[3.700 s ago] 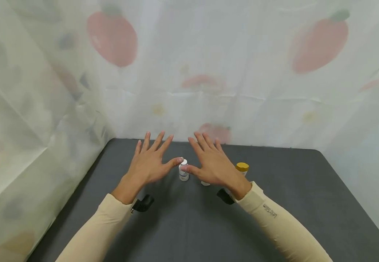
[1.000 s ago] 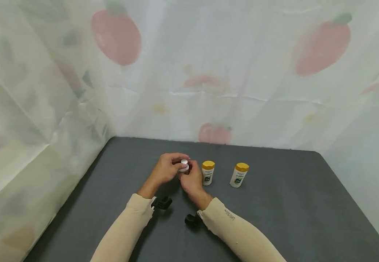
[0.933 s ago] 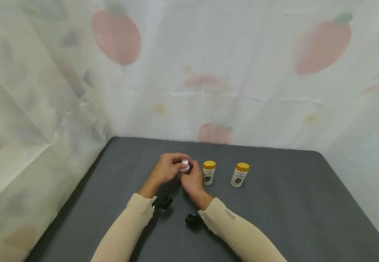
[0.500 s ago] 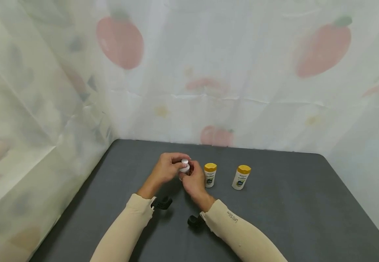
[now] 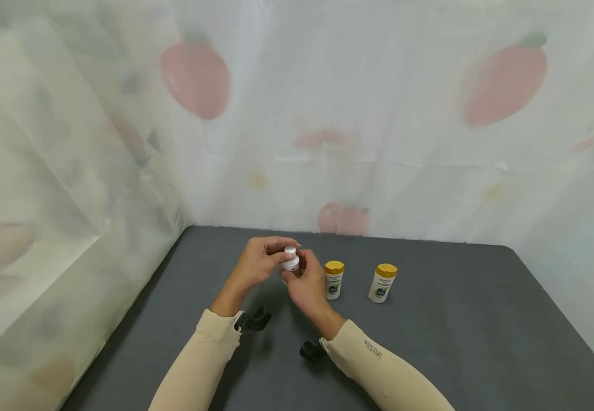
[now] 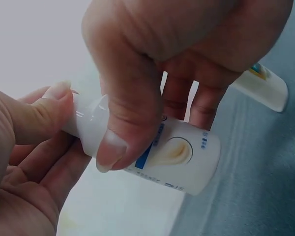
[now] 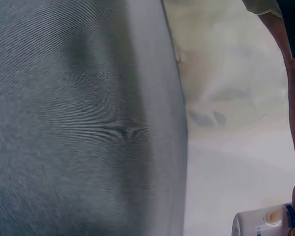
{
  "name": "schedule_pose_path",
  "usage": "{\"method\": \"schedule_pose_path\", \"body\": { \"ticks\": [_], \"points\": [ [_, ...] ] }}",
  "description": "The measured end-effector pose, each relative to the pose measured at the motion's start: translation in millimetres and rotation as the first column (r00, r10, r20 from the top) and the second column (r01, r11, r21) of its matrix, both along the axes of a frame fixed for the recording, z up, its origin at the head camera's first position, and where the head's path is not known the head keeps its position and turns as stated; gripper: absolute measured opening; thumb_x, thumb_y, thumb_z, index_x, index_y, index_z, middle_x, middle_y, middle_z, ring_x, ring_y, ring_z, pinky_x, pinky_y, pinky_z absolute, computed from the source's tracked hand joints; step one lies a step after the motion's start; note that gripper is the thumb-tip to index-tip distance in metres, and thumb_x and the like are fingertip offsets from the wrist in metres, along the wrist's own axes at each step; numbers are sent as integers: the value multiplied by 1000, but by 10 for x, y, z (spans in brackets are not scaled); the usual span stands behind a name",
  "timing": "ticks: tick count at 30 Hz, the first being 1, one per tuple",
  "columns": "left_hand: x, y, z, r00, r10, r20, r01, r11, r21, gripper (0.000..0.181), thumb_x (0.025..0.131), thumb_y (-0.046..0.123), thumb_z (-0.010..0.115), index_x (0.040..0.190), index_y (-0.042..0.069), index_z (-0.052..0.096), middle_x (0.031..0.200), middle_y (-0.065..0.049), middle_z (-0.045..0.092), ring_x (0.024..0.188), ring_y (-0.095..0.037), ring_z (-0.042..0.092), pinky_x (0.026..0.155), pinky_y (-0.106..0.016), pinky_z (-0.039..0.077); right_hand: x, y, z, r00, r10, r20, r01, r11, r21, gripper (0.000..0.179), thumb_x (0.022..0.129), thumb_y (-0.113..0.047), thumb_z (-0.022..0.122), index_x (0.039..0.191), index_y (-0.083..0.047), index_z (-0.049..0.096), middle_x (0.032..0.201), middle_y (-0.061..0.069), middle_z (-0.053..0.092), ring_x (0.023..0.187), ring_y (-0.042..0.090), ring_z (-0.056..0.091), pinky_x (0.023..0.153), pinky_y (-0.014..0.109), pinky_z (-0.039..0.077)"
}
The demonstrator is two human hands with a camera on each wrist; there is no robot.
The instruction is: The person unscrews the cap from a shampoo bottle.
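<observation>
A small white plastic bottle with a blue-striped label and white cap is held between both hands. My left hand pinches the white cap between thumb and fingers. My right hand grips the bottle's body; in the left wrist view its thumb presses just below the bottle's shoulder. In the right wrist view only the lower end of the bottle shows, at the bottom right corner. Whether the bottle's base touches the table cannot be seen.
Two white bottles with yellow caps stand upright right of my hands: a nearer bottle, close beside my right hand, and a farther bottle. The dark grey table is bordered by a fruit-printed curtain behind and at the left.
Earlier my hands were spread open over the table, with the white bottle standing behind them. They then took hold of it. During the last second the grip stays much the same while the view tilts slightly.
</observation>
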State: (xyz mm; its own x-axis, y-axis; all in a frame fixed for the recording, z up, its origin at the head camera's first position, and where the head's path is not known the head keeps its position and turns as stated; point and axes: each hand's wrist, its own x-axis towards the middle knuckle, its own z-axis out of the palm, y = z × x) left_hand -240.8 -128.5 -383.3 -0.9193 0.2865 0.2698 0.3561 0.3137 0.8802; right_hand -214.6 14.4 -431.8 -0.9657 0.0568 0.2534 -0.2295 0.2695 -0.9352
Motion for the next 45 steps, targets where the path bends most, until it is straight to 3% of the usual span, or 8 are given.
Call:
{"method": "schedule_pose_path", "body": {
  "ticks": [9, 16, 20, 24, 28, 31, 36, 45],
  "points": [
    [65, -10, 165, 998, -40, -50, 44, 995, 90, 23, 94, 3, 75, 118, 2, 78, 117, -20, 78, 107, -23, 77, 85, -22, 61, 113, 89, 173, 993, 83, -86, -85, 996, -22, 42, 93, -11, 80, 132, -9, 65, 124, 13, 70, 110, 28, 70, 88, 41, 62],
    [142, 6, 307, 987, -148, -57, 155, 973, 170, 26, 93, 1, 76, 119, -2, 76, 120, -25, 75, 105, -13, 77, 88, -26, 62, 228, 227, 338, 983, 129, -130, -132, 991, -10, 41, 90, -10, 82, 130, -12, 71, 122, 12, 75, 110, 29, 74, 89, 38, 63],
    [165, -3, 379, 966, -251, -55, 257, 948, 188, 30, 94, 1, 74, 124, -2, 73, 128, -27, 71, 112, -16, 76, 93, -29, 62, 274, 301, 427, 976, 166, -142, -169, 986, -6, 41, 90, -9, 82, 130, -12, 71, 119, 12, 76, 108, 28, 75, 86, 34, 64],
    [163, -23, 448, 931, -362, -50, 365, 912, 187, 36, 97, -2, 69, 132, -6, 68, 138, -31, 64, 123, -21, 71, 99, -29, 60, 299, 364, 486, 966, 207, -154, -208, 978, 7, 38, 89, -7, 83, 125, -10, 73, 115, 12, 78, 103, 27, 76, 84, 31, 63],
    [178, -12, 514, 910, -413, -41, 415, 899, 138, 34, 98, -3, 67, 132, -7, 68, 137, -30, 66, 121, -15, 72, 97, -28, 60, 319, 424, 529, 964, 233, -128, -234, 972, 6, 36, 86, -3, 83, 121, -8, 75, 113, 13, 78, 100, 25, 76, 82, 29, 63],
    [223, 30, 534, 924, -380, -53, 383, 916, 116, 29, 98, -4, 67, 126, -7, 71, 130, -28, 70, 113, -9, 74, 93, -29, 62, 343, 462, 567, 966, 237, -106, -239, 971, -2, 38, 85, 0, 84, 121, -7, 75, 111, 14, 79, 98, 25, 77, 78, 27, 63],
    [318, 155, 503, 964, -236, -124, 252, 958, 138, 23, 93, -7, 71, 116, -8, 76, 118, -28, 75, 105, -8, 76, 89, -28, 63, 368, 492, 609, 973, 207, -103, -206, 978, 21, 37, 84, -1, 85, 119, -6, 77, 106, 14, 80, 94, 24, 78, 76, 27, 64],
    [375, 265, 439, 987, -36, -158, 67, 979, 195, 20, 89, 2, 81, 108, 0, 81, 108, -20, 79, 94, -13, 79, 83, -30, 65, 344, 494, 636, 969, 153, -191, -134, 985, 112, 37, 81, -4, 87, 117, -11, 80, 90, 7, 82, 75, 14, 75, 66, 23, 59]
  ]
}}
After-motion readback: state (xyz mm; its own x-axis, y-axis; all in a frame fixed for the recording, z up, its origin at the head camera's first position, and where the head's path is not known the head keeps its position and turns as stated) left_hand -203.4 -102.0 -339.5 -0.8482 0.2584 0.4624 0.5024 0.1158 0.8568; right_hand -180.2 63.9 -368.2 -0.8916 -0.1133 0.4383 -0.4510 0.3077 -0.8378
